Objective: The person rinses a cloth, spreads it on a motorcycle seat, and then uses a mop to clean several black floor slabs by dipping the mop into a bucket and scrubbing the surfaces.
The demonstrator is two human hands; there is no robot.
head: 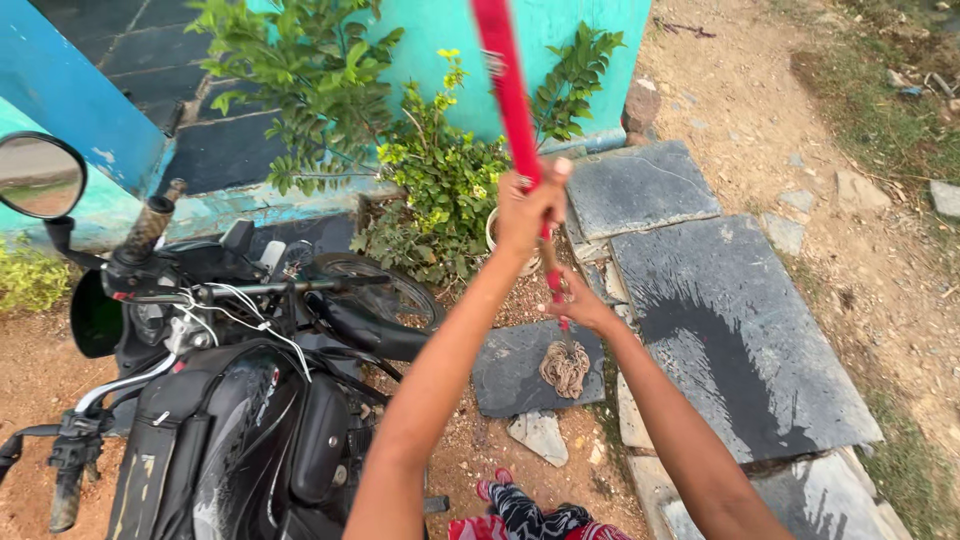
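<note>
I hold a mop with a red handle (508,85) upright in front of me. My left hand (527,212) grips the handle high up. My right hand (578,303) holds it lower down, just above the head. The tan string mop head (565,367) rests bunched on a small dark stone slab (510,375) on the ground. Both arms reach forward from the bottom of the view.
A black motorcycle (240,400) with a round mirror (40,176) stands at the left. Leafy green plants (440,180) grow against a turquoise wall (590,15). Large wet stone slabs (740,330) lie to the right, with dirt and grass beyond. Patterned clothing (530,520) shows at the bottom.
</note>
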